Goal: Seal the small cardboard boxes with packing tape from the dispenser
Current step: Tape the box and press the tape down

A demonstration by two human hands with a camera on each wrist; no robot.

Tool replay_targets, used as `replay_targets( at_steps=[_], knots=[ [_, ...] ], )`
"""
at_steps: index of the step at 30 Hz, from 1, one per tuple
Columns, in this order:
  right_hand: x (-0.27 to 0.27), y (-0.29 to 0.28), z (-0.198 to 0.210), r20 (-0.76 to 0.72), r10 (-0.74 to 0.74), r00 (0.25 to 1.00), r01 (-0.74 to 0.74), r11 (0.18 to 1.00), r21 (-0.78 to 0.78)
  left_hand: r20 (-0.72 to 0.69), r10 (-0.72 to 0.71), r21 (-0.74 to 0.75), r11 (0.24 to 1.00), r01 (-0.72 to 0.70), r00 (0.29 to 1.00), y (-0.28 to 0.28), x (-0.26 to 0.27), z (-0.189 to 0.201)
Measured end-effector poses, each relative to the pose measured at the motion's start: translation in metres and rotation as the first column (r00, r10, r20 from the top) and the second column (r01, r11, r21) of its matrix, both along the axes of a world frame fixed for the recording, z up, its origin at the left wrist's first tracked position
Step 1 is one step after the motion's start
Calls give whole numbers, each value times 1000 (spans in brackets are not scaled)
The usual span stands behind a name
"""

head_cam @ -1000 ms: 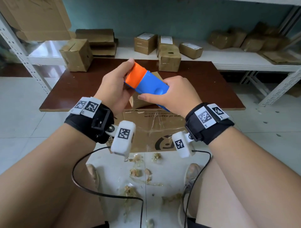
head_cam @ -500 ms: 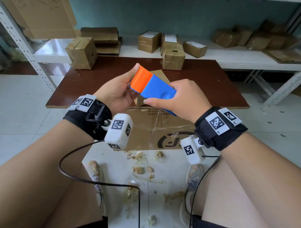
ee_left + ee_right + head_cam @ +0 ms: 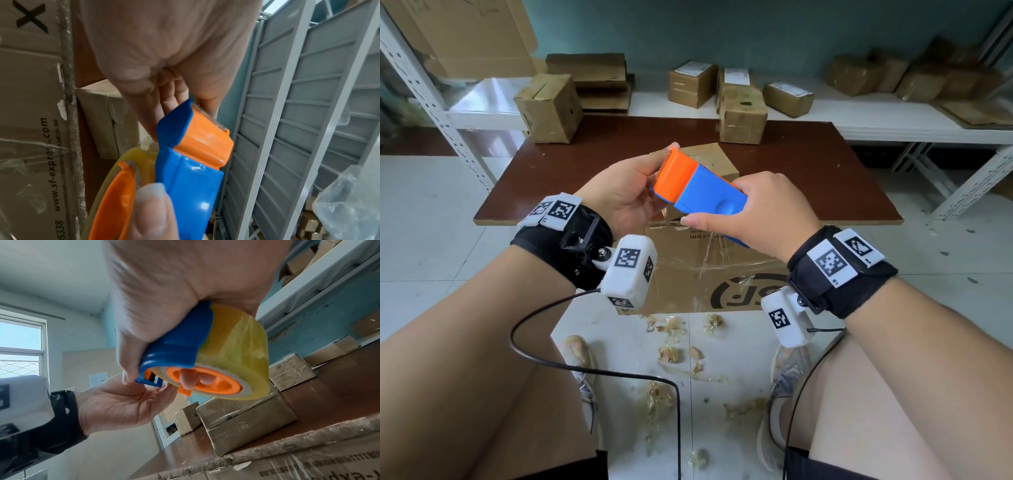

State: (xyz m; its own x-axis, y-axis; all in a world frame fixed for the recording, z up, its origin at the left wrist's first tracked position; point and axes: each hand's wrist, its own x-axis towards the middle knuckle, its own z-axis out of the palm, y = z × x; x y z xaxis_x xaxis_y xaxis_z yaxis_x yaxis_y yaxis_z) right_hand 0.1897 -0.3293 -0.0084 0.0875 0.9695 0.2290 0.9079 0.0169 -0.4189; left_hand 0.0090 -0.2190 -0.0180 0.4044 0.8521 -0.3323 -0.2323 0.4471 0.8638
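While your right hand (image 3: 753, 212) clenches the blue-and-orange plastic tape dispenser (image 3: 698, 192), your left hand (image 3: 623, 192) pinches its serrated end; keep fingertips off those teeth, peel tape steadily.

The dispenser (image 3: 700, 190) is showing smooth, glossy blue and orange plastic, and its tape roll (image 3: 236, 352) is looking like shiny, translucent yellowish film. The boxes (image 3: 742, 114) are showing matt brown cardboard, some creased and wrapped in shiny clear tape, while the tabletop (image 3: 808, 164) is looking like smooth reddish-brown board with a dull sheen. The shelf (image 3: 893, 113) is appearing as white-painted metal, and the wrist straps (image 3: 571, 246) as black matt cloth.
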Motion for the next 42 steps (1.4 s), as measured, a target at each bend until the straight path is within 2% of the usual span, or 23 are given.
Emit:
replay_targets(
  at_steps=[8,16,17,18,19,21,24,28,31,33,36,39,42],
  knots=[
    [2,-2,0,5,-3,1000,3,1000,0,-119,-59,118,990,73,991,5,-2,-5],
    [0,1,-6,58,-15,998,18,999,-46,-199,82,275,961,-24,977,3,-5,-10],
    [0,2,-6,11,-12,1000,12,998,-55,-187,97,284,958,-41,978,2,-5,-9],
    [1,2,-6,-102,-1,995,-6,997,-71,-168,105,285,957,-54,980,2,-6,-7],
    [2,2,-4,-263,10,965,-35,995,-92,-144,105,281,958,-61,984,0,-6,-4],
    [3,3,-1,-556,8,831,-91,988,-122,-84,91,270,961,-65,992,-3,-7,1],
    [6,7,-3,-757,-4,653,-136,983,-123,-53,40,302,953,-22,998,-5,-10,6],
    [7,14,-5,-889,-42,456,-174,975,-136,-40,-79,330,940,88,996,-7,-12,9],
    [5,17,-2,-963,-36,267,-236,966,-102,110,-103,222,972,77,989,-9,-12,11],
    [5,17,0,-983,-40,180,-252,964,-86,204,-68,145,989,39,977,-8,-14,14],
    [6,16,2,-999,-47,24,-285,957,-52,257,8,119,992,-40,966,-6,-19,18],
    [5,17,3,-997,-33,-71,-311,950,-9,302,20,142,988,-66,953,-4,-23,19],
    [6,20,1,-996,-4,-90,-336,941,27,256,21,180,981,-69,966,-5,-25,17]
  ],
)
